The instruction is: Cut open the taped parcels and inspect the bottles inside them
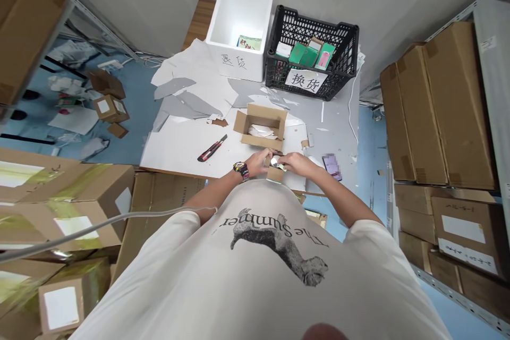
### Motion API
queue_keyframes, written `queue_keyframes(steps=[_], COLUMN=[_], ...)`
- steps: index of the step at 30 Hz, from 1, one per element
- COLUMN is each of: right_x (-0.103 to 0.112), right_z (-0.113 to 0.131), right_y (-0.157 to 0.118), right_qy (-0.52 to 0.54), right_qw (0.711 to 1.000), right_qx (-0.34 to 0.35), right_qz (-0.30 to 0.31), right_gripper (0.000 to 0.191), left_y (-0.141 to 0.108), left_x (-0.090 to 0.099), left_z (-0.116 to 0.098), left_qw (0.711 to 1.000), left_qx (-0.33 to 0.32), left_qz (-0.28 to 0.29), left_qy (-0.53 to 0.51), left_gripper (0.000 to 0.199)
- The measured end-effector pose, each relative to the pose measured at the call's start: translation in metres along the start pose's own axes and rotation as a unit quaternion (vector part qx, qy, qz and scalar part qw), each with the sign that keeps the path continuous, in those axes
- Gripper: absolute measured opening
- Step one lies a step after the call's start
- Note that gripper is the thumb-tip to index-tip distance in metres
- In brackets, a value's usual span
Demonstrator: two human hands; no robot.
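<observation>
Close to my shirt, at the table's front edge, my left hand [258, 163] holds a small brown box [275, 174] by its left side. My right hand [295, 163] has its fingers closed at the box's open top, on a small silvery round item [274, 161]. Part of that item is hidden by the fingers. Just beyond my hands stands an open cardboard box [263, 141] with its flaps up and white paper inside. A red and black utility knife [212, 149] lies to the left on the table.
At the table's back stand a white foam box [236, 64] and a black crate [338, 77] holding green and white packages. A phone [331, 166] lies at the right. Paper scraps cover parts of the table [175, 151]. Cardboard boxes fill both sides.
</observation>
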State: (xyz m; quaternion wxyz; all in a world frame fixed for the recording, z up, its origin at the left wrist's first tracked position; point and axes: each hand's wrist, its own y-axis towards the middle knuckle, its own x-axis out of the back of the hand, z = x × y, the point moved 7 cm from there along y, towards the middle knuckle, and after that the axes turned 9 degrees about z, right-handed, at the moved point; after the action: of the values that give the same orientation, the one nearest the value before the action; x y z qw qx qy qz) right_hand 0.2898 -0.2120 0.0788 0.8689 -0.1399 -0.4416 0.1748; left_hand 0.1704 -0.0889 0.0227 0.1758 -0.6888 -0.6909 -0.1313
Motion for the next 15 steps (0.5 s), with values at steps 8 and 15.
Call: queue_keyframes(steps=[8, 15], right_x=[0.002, 0.008], right_z=[-0.014, -0.01], right_y=[0.015, 0.022], right_qy=[0.07, -0.006], right_qw=[0.997, 1.0], right_qx=[0.003, -0.017], right_qz=[0.035, 0.024], right_gripper=[0.024, 0.019], left_y=[-0.002, 0.001], left_x=[0.001, 0.0], left_z=[0.0, 0.006], left_qw=[1.0, 1.0], left_qx=[0.019, 0.024], left_qz=[0.009, -0.005], left_qy=[-0.012, 0.004], left_gripper=[0.048, 0.047])
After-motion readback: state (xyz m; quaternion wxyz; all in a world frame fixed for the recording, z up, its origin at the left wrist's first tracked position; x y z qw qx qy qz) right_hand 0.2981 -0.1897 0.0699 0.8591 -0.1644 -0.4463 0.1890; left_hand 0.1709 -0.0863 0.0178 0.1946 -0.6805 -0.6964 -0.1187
